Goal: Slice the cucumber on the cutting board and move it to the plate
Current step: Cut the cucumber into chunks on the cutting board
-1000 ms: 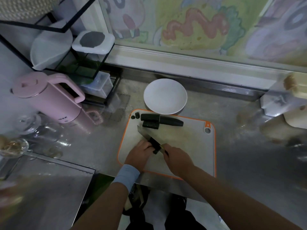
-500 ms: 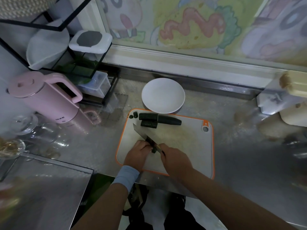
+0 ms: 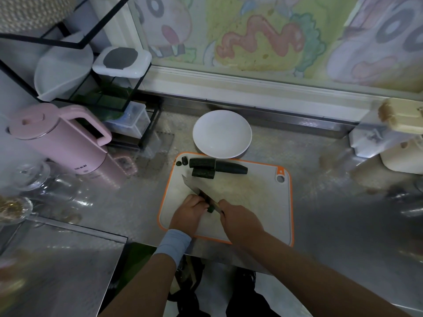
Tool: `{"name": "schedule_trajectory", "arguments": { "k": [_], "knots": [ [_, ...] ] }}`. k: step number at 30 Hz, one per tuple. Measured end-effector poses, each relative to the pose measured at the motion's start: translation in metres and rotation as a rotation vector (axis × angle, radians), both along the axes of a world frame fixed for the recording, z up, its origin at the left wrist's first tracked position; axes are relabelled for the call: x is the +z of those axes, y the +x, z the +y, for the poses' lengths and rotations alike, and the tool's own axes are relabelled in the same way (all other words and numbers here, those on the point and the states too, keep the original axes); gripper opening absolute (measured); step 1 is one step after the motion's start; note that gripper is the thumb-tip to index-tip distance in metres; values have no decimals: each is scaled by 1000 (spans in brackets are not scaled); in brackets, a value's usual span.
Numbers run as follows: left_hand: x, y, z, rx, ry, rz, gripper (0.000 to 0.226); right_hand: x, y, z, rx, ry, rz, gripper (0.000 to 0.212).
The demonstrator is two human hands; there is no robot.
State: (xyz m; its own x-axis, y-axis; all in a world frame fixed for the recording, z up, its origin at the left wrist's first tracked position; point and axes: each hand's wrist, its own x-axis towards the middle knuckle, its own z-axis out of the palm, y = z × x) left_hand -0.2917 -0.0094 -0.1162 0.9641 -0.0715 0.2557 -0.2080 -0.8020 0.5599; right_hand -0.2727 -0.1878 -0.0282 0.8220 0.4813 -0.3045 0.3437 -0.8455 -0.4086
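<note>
A white cutting board (image 3: pixel 256 197) with an orange rim lies on the steel counter. At its far edge lie three dark cucumber lengths (image 3: pixel 202 163) and two small end bits (image 3: pixel 182 161). Near the board's front, my left hand (image 3: pixel 188 212) holds down a short cucumber piece (image 3: pixel 210 209), mostly hidden under the fingers. My right hand (image 3: pixel 240 221) grips a knife (image 3: pixel 194 188) whose blade points up and left across that piece. The white plate (image 3: pixel 222 133) stands bare just behind the board.
A pink kettle (image 3: pixel 61 143) and a black wire rack (image 3: pixel 96 72) with containers stand at the left. Glassware (image 3: pixel 29 175) sits at the near left. Cream and white containers (image 3: pixel 398 138) fill the right. The counter's front edge runs below the board.
The knife blade has shifted slightly over the held piece and the hands stay close together. The camera has dipped a little; the other cucumber pieces have not moved.
</note>
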Motion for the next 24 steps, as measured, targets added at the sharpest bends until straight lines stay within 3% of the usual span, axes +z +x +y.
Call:
{"name": "schedule_trajectory", "arguments": {
  "k": [24],
  "knots": [
    [11, -4, -1, -18, 57, -100, 26, 5, 13, 14, 38, -105, 62, 20]
  ]
}}
